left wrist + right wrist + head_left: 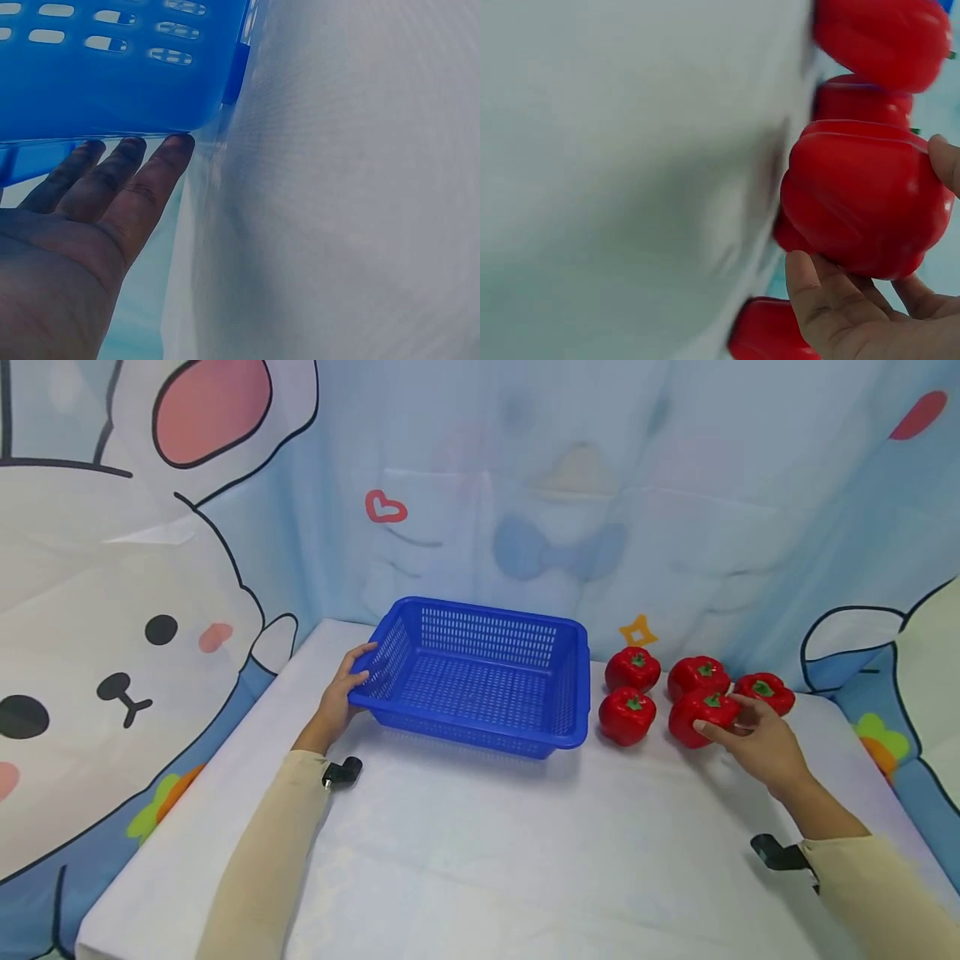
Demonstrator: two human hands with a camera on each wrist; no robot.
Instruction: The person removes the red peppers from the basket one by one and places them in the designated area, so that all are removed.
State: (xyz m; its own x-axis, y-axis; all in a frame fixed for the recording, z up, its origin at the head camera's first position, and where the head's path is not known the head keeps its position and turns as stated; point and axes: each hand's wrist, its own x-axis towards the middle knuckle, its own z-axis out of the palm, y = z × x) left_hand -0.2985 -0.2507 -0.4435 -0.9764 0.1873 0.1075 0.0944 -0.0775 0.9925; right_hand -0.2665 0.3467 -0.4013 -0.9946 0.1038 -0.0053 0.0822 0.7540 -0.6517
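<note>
A blue plastic basket (480, 693) with slotted walls sits on the white table. My left hand (341, 689) holds its left end at the rim. In the left wrist view, the extended fingers (150, 184) meet the outside of the basket; the thumb is out of sight there. On the right, my right hand (765, 743) grips a red bell pepper (701, 718) between thumb and fingers. That pepper (866, 199) shows near the other peppers in the right wrist view, with a shadow on the table beside it.
Several more red bell peppers stand around the held one: a back-left one (632, 669), a front-left one (627, 717), one behind (697, 677) and one at the far right (765, 692). A cartoon-printed cloth (465, 560) hangs behind the white table (487, 843).
</note>
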